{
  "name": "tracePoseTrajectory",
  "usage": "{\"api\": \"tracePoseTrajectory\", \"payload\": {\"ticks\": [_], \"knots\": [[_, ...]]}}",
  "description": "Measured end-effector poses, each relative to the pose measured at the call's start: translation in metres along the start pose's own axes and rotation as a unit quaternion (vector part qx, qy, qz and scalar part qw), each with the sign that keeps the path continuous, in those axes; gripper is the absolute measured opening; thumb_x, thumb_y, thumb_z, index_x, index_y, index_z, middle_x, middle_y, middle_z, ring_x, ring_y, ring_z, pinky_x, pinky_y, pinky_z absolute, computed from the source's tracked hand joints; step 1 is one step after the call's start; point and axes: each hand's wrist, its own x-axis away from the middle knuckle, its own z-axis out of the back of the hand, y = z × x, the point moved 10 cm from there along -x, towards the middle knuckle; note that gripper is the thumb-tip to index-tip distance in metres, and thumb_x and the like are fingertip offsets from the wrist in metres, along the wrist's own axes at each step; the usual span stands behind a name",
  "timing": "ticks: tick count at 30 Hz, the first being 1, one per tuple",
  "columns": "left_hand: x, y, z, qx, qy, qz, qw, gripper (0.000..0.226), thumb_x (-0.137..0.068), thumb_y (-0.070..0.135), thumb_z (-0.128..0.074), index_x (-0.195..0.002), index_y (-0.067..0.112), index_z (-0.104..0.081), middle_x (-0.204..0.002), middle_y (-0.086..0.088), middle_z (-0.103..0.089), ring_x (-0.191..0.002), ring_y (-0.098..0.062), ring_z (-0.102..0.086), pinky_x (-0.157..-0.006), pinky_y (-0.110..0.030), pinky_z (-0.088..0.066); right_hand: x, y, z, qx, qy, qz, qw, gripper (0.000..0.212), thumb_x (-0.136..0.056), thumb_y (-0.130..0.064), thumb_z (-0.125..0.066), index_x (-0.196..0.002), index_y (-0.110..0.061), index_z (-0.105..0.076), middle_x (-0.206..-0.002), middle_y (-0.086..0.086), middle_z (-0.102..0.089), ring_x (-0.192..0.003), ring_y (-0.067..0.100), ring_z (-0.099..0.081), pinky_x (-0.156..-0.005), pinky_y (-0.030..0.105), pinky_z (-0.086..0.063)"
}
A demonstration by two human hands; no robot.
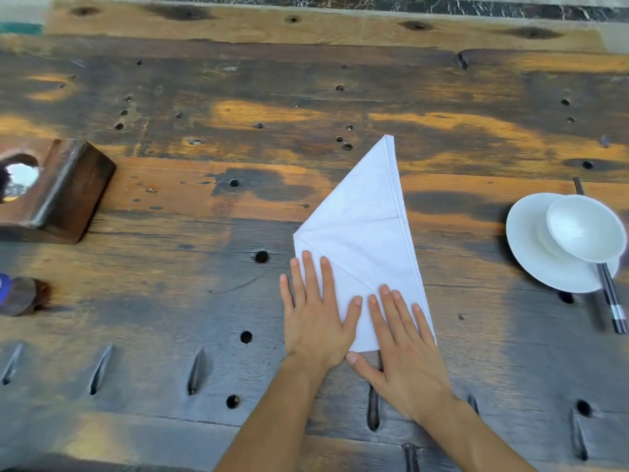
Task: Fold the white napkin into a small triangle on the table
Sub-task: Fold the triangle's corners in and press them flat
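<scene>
Two open hands lay flat on the near end of the white napkin point(367, 219), and neither gripped anything. Your left hand point(315, 318) pressed with straight, slightly spread fingers on the lower left flap. Your right hand point(405, 345) pressed beside it on the lower right part, with the thumb pointing left along the near edge. The two index fingers were close together but apart.

The napkin rested on the wooden table point(170, 267), a little right of centre, already folded into a tall, narrow pointed shape. Its long axis ran almost straight away from you, from the broad end under your palms to a sharp tip at the far end. A diagonal crease crossed the near part, from the left corner down towards your right fingertips. The hemmed right edge ran straight from the tip to the near right corner.

The far tip lay directly ahead of both hands, well beyond the fingertips and slightly nearer your right hand's line. To shorten the shape into a small triangle, the likely next fold would probably bring that tip back along the long axis. Your right hand seemed better placed to reach it while your left pinned the base. A loose base might let the layers slide out of line.

A white plate point(531, 253) carrying a bowl point(585, 229), with chopsticks point(612, 301) beside it, stood well to the right. A wooden block point(68, 192) sat far to the left.
</scene>
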Motion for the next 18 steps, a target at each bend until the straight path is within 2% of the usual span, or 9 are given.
{"api": "tracePoseTrajectory", "payload": {"ticks": [4,6,8,10,11,13,15,18], "knots": [[-0.001,-0.001,0.0,0.008,-0.008,0.002,1.0,0.087,-0.099,0.068,-0.014,-0.163,0.011,0.004,-0.169,-0.019,0.017,-0.156,-0.035,0.018,-0.127,-0.057,0.004,0.003,-0.003,0.002,-0.006,-0.036,-0.004,0.999,0.091,-0.098,-0.075,-0.022,-0.161,-0.01,-0.009,-0.17,0.011,0.001,-0.157,0.024,0.003,-0.123,0.053,-0.011],[-0.001,0.001,0.0,0.001,-0.028,0.003,1.0,0.087,-0.098,0.067,-0.01,-0.164,0.011,0.001,-0.169,-0.02,0.014,-0.157,-0.037,0.013,-0.126,-0.057,0.003,0.001,-0.004,0.006,-0.021,-0.039,-0.022,0.999,0.094,-0.096,-0.079,-0.017,-0.161,-0.011,-0.006,-0.17,0.01,0.003,-0.157,0.023,0.005,-0.124,0.055,-0.005],[-0.008,0.001,0.012,-0.009,-0.022,0.005,1.0,0.085,-0.098,0.063,-0.012,-0.163,0.009,-0.019,-0.169,-0.026,-0.008,-0.157,-0.042,-0.009,-0.124,-0.059,-0.01,-0.006,-0.01,0.014,-0.039,-0.016,-0.026,0.999,0.096,-0.095,-0.079,-0.017,-0.16,-0.007,-0.013,-0.17,0.012,-0.003,-0.157,0.025,0.0,-0.123,0.057,-0.001],[-0.02,-0.001,0.03,-0.003,0.026,-0.003,1.0,0.075,-0.101,0.056,-0.019,-0.155,0.007,-0.039,-0.163,-0.027,-0.029,-0.151,-0.042,-0.027,-0.12,-0.06,-0.02,-0.017,-0.023,0.02,-0.051,-0.001,-0.004,0.999,0.096,-0.096,-0.078,-0.02,-0.159,-0.004,-0.018,-0.169,0.013,-0.009,-0.157,0.024,-0.004,-0.123,0.057,-0.002],[-0.027,-0.003,0.035,0.001,0.043,-0.013,0.999,0.072,-0.103,0.052,-0.019,-0.156,0.006,-0.036,-0.164,-0.026,-0.026,-0.153,-0.04,-0.024,-0.122,-0.06,-0.016,-0.023,-0.028,0.019,-0.057,-0.006,0.005,0.998,0.096,-0.096,-0.078,-0.019,-0.159,-0.005,-0.016,-0.169,0.012,-0.008,-0.157,0.023,-0.002,-0.123,0.057,-0.001],[-0.038,-0.008,0.028,-0.006,0.021,-0.027,0.999,0.074,-0.106,0.051,-0.016,-0.162,0.005,-0.009,-0.171,-0.021,-0.001,-0.159,-0.034,-0.003,-0.126,-0.056,0.003,-0.031,-0.036,0.012,-0.054,-0.033,0.015,0.998,0.097,-0.094,-0.079,-0.016,-0.16,-0.008,-0.009,-0.169,0.009,0.0,-0.156,0.018,0.008,-0.124,0.054,0.003],[-0.043,-0.013,0.014,-0.023,-0.011,-0.029,0.999,0.079,-0.105,0.056,-0.013,-0.161,0.006,0.011,-0.17,-0.016,0.017,-0.158,-0.029,0.013,-0.126,-0.053,0.009,-0.03,-0.036,0.005,-0.037,-0.054,0.022,0.998,0.098,-0.093,-0.081,-0.013,-0.161,-0.01,-0.003,-0.169,0.006,0.009,-0.155,0.016,0.017,-0.124,0.052,0.007],[-0.05,-0.015,0.006,-0.026,-0.013,-0.032,0.999,0.081,-0.102,0.059,-0.004,-0.161,0.005,0.011,-0.17,-0.014,0.016,-0.158,-0.028,0.014,-0.127,-0.053,0.007,-0.017,-0.012,0.005,-0.027,-0.068,0.018,0.997,0.094,-0.096,-0.078,-0.018,-0.162,-0.014,-0.001,-0.17,0.006,0.011,-0.156,0.018,0.015,-0.124,0.048,0.005]]}}
